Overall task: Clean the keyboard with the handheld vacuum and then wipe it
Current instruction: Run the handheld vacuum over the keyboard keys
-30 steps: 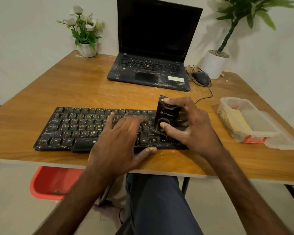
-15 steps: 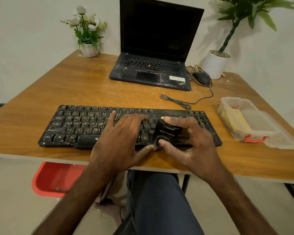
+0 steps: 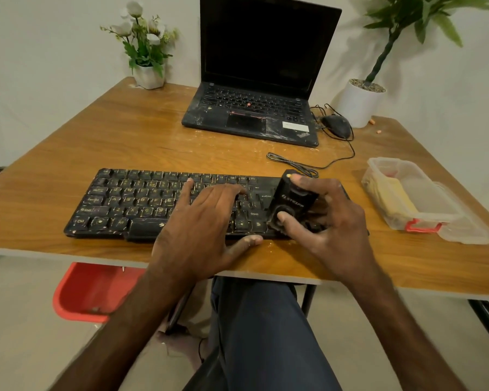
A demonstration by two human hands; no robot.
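A black, dusty keyboard [image 3: 141, 204] lies near the front edge of the wooden table [image 3: 130, 142]. My left hand [image 3: 206, 218] rests flat on its middle keys, fingers spread, thumb at the front rim. My right hand [image 3: 328, 221] grips a small black handheld vacuum [image 3: 292, 201] that stands on the keyboard's right part, with the forefinger on top and the thumb at its lower end. The keys under both hands are hidden.
A clear plastic box [image 3: 407, 193] with a yellow cloth and a red clasp sits at the right. Behind are an open laptop [image 3: 254, 114], a mouse [image 3: 336, 125] with its cable, a white plant pot [image 3: 359, 103] and a flower pot [image 3: 148, 77]. A red stool [image 3: 91, 292] stands under the table.
My right hand has moved the vacuum over the keyboard's right part, first toward the front edge, then right and back. My left hand has stayed on the middle keys.
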